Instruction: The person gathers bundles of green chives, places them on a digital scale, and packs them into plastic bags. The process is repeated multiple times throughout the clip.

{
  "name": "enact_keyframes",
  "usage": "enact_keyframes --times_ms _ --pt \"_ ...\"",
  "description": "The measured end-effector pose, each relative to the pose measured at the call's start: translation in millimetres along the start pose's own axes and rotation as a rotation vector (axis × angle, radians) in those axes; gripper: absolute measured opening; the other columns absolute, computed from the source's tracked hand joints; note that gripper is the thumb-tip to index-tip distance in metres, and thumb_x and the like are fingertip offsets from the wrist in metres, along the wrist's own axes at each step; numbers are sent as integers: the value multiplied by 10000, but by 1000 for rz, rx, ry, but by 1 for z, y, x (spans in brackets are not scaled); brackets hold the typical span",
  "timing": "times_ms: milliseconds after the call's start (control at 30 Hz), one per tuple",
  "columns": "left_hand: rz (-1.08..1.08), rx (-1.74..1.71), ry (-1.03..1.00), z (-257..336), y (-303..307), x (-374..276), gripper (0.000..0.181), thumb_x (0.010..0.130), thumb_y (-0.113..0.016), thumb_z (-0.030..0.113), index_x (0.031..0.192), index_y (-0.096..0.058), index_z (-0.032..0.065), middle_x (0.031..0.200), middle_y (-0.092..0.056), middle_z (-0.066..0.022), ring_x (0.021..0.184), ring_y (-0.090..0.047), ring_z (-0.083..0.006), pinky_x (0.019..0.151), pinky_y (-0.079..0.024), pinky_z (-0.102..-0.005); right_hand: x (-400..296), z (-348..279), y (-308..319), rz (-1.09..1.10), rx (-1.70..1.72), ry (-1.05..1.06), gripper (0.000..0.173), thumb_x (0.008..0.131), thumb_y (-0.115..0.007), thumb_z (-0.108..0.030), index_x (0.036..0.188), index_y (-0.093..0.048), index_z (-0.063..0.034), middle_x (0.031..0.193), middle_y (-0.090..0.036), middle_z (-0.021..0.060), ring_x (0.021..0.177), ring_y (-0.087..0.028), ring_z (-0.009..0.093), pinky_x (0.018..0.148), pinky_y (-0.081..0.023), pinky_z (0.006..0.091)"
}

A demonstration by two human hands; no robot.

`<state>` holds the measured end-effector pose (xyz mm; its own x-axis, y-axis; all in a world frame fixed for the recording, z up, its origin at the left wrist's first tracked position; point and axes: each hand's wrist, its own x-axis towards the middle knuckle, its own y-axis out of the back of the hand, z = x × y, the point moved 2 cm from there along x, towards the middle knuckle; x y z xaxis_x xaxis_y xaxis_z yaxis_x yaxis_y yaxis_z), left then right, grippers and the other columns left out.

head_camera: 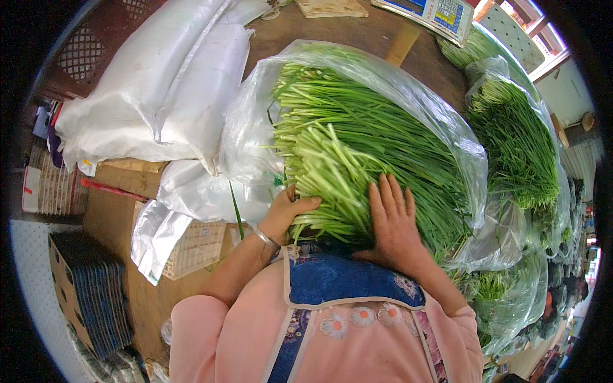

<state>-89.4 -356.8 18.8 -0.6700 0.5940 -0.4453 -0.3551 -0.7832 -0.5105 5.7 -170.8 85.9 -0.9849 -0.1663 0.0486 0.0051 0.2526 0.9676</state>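
Note:
Before me lies a large mass of green leafy stalks, apparently garlic chives (pixel 364 110), with pale cut ends at the left and dark leaves at the right. They lie in an opened clear plastic bag (pixel 421 91). My left hand (pixel 293 209), with a bangle on the wrist, grips the near bundle (pixel 330 177) at its pale ends. Its thumb is on top and most fingers are hidden. My right hand (pixel 395 227) rests flat on the same bundle, fingers stretched forward and thumb spread toward my apron (pixel 354 280). The near side of the bundle sits against the apron.
White woven sacks (pixel 158 95) lie at the left, near silvery plastic bags (pixel 215 189) and a cream plastic crate (pixel 196 246). A digital scale (pixel 431 16) stands at the far edge. More bagged greens (pixel 517 139) line the right. Stacked dark trays (pixel 91 292) stand lower left.

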Motion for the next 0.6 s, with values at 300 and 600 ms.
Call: enact_keyframes --times_ms 300,600 --pt "-280 123 -55 67 -1 -10 444 835 -579 195 1196 -405 3 964 -597 -104 756 -607 -143 594 -501 -259 39 29 11 311 13 40 838 534 -740 -90 1265 -338 -8 1147 -488 191 1028 -498 330 845 -405 410" --pt "529 271 -634 83 80 40 408 829 -602 201 1163 -436 34 990 -575 -57 824 -562 -123 665 -457 -228 106 43 74 251 -171 189 675 594 -644 -48 1216 -384 -70 945 -564 145 833 -571 318 694 -456 406"
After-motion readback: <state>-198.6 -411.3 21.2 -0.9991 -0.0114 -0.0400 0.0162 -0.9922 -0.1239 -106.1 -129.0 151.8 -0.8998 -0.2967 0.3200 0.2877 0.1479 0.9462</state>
